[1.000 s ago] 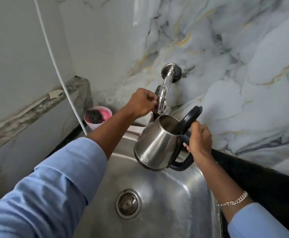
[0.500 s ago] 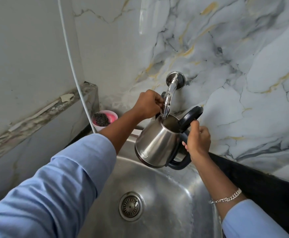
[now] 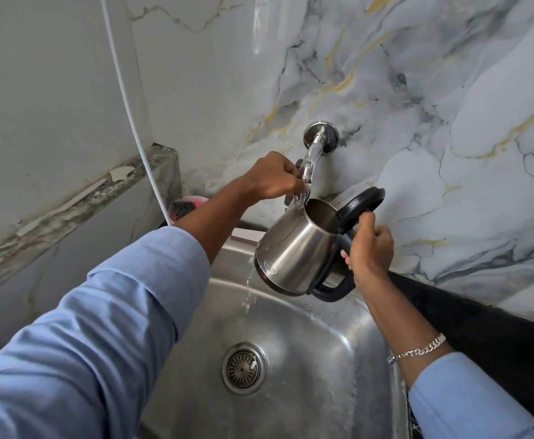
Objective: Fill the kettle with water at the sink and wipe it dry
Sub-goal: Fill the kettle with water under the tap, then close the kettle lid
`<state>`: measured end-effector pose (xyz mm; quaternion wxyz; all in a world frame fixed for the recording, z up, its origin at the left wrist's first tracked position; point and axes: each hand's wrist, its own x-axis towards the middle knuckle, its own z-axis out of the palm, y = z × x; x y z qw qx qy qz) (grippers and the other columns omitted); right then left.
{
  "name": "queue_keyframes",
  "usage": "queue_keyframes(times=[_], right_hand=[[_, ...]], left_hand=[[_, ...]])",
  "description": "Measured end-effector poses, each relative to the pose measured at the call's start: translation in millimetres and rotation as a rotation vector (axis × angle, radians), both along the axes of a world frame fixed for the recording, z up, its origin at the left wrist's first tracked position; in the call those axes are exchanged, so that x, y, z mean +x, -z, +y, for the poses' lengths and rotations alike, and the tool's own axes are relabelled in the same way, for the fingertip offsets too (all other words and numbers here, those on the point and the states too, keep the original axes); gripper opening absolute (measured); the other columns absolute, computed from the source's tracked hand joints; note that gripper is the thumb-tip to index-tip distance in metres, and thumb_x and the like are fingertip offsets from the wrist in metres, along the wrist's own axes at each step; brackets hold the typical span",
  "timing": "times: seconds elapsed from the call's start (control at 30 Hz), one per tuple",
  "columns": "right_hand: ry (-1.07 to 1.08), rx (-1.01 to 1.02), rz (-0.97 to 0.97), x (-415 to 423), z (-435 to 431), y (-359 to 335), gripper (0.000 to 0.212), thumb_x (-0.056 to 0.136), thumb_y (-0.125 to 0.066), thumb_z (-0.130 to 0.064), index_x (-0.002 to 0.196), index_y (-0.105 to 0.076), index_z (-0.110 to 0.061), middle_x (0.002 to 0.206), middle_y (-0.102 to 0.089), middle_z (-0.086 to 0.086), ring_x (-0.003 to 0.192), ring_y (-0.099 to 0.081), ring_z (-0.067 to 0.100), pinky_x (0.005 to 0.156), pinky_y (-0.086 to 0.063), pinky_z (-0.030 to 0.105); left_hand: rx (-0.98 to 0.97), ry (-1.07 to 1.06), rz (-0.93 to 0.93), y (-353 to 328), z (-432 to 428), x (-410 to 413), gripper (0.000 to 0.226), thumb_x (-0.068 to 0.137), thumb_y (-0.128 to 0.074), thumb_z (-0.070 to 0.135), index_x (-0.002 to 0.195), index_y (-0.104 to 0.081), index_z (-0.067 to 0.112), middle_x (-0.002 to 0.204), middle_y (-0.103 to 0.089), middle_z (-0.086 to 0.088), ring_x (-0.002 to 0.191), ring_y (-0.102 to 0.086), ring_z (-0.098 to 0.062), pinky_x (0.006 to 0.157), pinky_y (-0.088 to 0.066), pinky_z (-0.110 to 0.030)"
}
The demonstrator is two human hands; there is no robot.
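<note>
Two hands at work over the sink (image 3: pixel 338 350). Right hand (image 3: pixel 370 251): fingers wrapped tight round the black handle of the kettle (image 3: pixel 297 251), held tilted under the tap (image 3: pixel 311 160), lid open. Left hand (image 3: pixel 275 177): fingers closed on the tap lever. Change from 0.5 s ago: water now runs, hitting the rim, spilling down the kettle's side into the sink.

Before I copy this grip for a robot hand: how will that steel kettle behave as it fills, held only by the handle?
The kettle will probably grow front-heavy: it hangs tilted from the right hand on its rear handle. Its steel wall looks wet, with water running off below, so likely slippery if touched there. The open lid looks hinged and may swing.
</note>
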<state>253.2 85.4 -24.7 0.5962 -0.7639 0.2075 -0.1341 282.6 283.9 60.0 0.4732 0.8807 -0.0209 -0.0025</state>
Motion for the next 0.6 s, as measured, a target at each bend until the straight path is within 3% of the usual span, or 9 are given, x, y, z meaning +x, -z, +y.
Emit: queue_keyframes(times=[0.07, 0.17, 0.3, 0.37, 0.47, 0.53, 0.6], right_hand=[[-0.001, -0.006, -0.008, -0.1, 0.2, 0.0, 0.044, 0.081, -0.046, -0.059, 0.081, -0.050, -0.015, 0.089, -0.066, 0.014, 0.057, -0.060, 0.023, 0.049, -0.043, 0.029], [-0.010, -0.011, -0.005, -3.0, 0.4, -1.6, 0.046, 0.081, -0.047, -0.059, 0.084, -0.052, -0.013, 0.099, -0.073, 0.023, 0.059, -0.062, 0.024, 0.055, -0.049, 0.034], [-0.024, -0.033, -0.001, -14.8, -7.2, -1.2, 0.076, 0.072, -0.046, -0.082, 0.091, -0.057, -0.010, 0.101, -0.073, 0.017, 0.065, -0.067, 0.024, 0.057, -0.053, 0.035], [-0.027, -0.059, -0.004, -26.0, -15.5, 1.4, 0.079, 0.069, -0.049, -0.089, 0.088, -0.057, -0.012, 0.100, -0.072, 0.014, 0.079, -0.070, 0.028, 0.062, -0.061, 0.039], [-0.013, -0.080, -0.014, -46.0, -33.8, 4.6, 0.068, 0.074, -0.059, -0.083, 0.079, -0.051, -0.016, 0.087, -0.065, 0.007, 0.084, -0.069, 0.031, 0.083, -0.063, 0.057], [0.023, -0.112, -0.045, -62.7, -48.1, 5.7, 0.066, 0.080, -0.064, -0.076, 0.077, -0.051, -0.012, 0.081, -0.063, 0.010, 0.079, -0.071, 0.026, 0.079, -0.064, 0.048], [0.035, -0.179, -0.095, -79.9, -63.3, 4.3, 0.069, 0.085, -0.065, -0.070, 0.074, -0.050, -0.003, 0.075, -0.060, 0.012, 0.070, -0.068, 0.018, 0.063, -0.058, 0.034]], left_hand=[[-0.039, -0.017, 0.018, 1.4, -0.9, 0.0, 0.025, 0.072, -0.076, 0.025, 0.080, -0.077, 0.001, 0.090, -0.077, -0.021, 0.083, -0.068, -0.022, 0.084, -0.056, -0.043], [-0.073, -0.178, -0.030, 7.9, -16.0, -3.3, 0.028, 0.062, -0.080, 0.027, 0.066, -0.065, 0.003, 0.077, -0.073, -0.019, 0.071, -0.062, -0.023, 0.063, -0.051, -0.034], [-0.162, -0.379, -0.126, 25.1, -34.8, -12.9, 0.028, 0.063, -0.080, 0.029, 0.071, -0.059, 0.013, 0.079, -0.069, -0.009, 0.077, -0.062, -0.022, 0.055, -0.045, -0.029], [-0.254, -0.391, -0.095, 32.9, -35.8, -22.7, 0.034, 0.070, -0.077, 0.038, 0.085, -0.063, 0.012, 0.089, -0.071, -0.008, 0.082, -0.064, -0.021, 0.063, -0.048, -0.030], [-0.422, -0.299, 0.138, 38.4, -43.5, -45.5, 0.058, 0.082, -0.060, 0.057, 0.110, -0.065, 0.006, 0.093, -0.065, -0.007, 0.078, -0.059, -0.021, 0.069, -0.047, -0.032], [-0.537, -0.150, 0.338, 41.1, -51.7, -62.6, 0.067, 0.084, -0.054, 0.062, 0.122, -0.059, 0.008, 0.102, -0.058, -0.008, 0.091, -0.057, -0.022, 0.083, -0.045, -0.038], [-0.589, -0.010, 0.451, 40.9, -61.1, -79.5, 0.065, 0.082, -0.058, 0.062, 0.122, -0.057, 0.012, 0.103, -0.057, -0.006, 0.094, -0.054, -0.020, 0.089, -0.045, -0.038]])
